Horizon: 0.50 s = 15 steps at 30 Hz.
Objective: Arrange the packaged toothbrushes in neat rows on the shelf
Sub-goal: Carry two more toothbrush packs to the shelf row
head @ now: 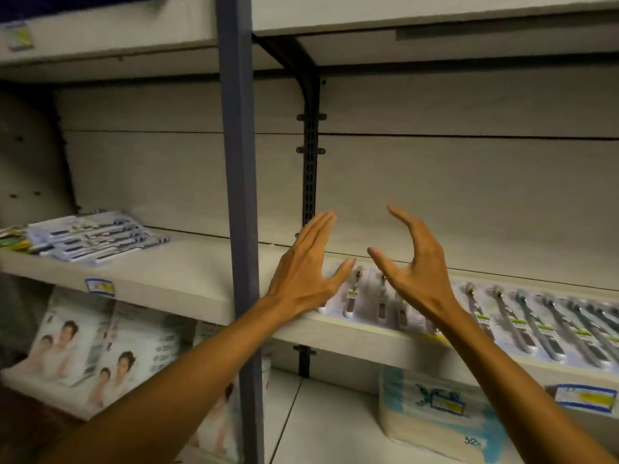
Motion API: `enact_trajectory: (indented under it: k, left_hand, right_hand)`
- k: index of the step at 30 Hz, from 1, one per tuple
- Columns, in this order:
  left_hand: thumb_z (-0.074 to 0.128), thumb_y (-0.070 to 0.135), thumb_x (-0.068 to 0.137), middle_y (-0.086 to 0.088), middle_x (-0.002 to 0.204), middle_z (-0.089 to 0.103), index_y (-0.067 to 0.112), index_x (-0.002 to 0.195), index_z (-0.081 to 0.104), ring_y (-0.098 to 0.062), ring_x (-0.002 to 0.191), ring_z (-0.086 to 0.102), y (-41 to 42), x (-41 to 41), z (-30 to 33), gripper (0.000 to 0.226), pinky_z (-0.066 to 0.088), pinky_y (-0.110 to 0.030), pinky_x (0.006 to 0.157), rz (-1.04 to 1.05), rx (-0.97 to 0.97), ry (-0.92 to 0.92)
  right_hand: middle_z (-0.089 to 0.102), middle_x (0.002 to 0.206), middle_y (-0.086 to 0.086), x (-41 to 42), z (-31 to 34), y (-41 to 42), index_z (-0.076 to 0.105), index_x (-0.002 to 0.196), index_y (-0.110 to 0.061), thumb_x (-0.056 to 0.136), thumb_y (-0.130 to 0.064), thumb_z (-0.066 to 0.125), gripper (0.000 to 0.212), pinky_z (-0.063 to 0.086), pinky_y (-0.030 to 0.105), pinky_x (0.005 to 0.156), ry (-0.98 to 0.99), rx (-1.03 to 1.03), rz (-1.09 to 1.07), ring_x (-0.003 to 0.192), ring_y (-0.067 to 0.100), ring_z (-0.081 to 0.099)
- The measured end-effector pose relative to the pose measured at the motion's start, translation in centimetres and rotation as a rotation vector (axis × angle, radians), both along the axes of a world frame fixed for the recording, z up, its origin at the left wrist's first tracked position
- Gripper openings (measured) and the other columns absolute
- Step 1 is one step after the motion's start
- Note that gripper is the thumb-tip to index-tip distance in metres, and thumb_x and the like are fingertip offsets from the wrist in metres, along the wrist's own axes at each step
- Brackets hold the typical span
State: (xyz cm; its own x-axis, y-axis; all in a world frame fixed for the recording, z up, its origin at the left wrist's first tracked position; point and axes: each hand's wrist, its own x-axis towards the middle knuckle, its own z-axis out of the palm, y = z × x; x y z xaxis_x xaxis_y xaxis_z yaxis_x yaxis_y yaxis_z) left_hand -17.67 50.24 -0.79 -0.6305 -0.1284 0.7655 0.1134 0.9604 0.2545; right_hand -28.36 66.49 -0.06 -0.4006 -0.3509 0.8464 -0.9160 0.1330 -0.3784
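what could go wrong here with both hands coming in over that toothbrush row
The row of packaged toothbrushes lies close to the shelf's front edge; a sweep by the open right hand or left hand might push packs off onto the tissue pack below. The loose stack of toothbrush packs on the left bay looks fanned and could slide apart if bumped.
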Motion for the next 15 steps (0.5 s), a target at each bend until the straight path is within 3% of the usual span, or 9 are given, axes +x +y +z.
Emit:
enact_trajectory:
  k: [3, 6, 12, 15]
  left_hand:
    - [0.052, 0.039, 0.089, -0.01, 0.154, 0.028, 0.002, 0.145, 0.029, -0.018, 0.144, 0.022, -0.2, 3.2, 2.8, 0.072, 0.023, -0.025, 0.116, -0.123, -0.111, 0.225]
    - [0.052, 0.036, 0.087, -0.017, 0.151, 0.028, -0.005, 0.142, 0.029, -0.024, 0.144, 0.022, -1.7, 6.8, 5.0, 0.073, 0.018, -0.023, 0.117, -0.114, -0.178, 0.352]
    - [0.046, 0.039, 0.087, -0.014, 0.153, 0.025, -0.004, 0.143, 0.026, -0.023, 0.144, 0.02, -9.2, 14.1, 6.6, 0.074, 0.013, -0.018, 0.115, 0.036, -0.127, 0.425]
    - [0.046, 0.04, 0.088, -0.01, 0.155, 0.023, 0.002, 0.145, 0.024, -0.019, 0.144, 0.02, -14.4, 18.2, 6.7, 0.072, 0.016, -0.023, 0.116, 0.108, -0.093, 0.421]
  right_hand:
    - [0.044, 0.145, 0.001, 2.5, 2.4, -1.4, 0.041, 0.14, -0.015, 0.081, -0.044, 0.067, 0.071, 0.026, 0.009, 0.106, 0.083, -0.097, 0.058, 0.13, 0.003, 0.038]
    - [0.044, 0.144, 0.003, 5.8, 4.7, -3.3, 0.042, 0.138, -0.007, 0.081, -0.037, 0.069, 0.07, 0.027, 0.011, 0.109, 0.154, -0.185, 0.162, 0.133, 0.007, 0.039]
    - [0.042, 0.145, 0.009, 12.1, 7.4, -9.8, 0.043, 0.136, -0.001, 0.081, -0.038, 0.066, 0.07, 0.03, 0.024, 0.113, 0.271, -0.177, 0.341, 0.136, 0.013, 0.038]
    - [0.043, 0.144, 0.01, 14.9, 7.9, -14.0, 0.043, 0.135, 0.001, 0.081, -0.038, 0.067, 0.071, 0.031, 0.026, 0.113, 0.286, -0.162, 0.399, 0.135, 0.014, 0.039]
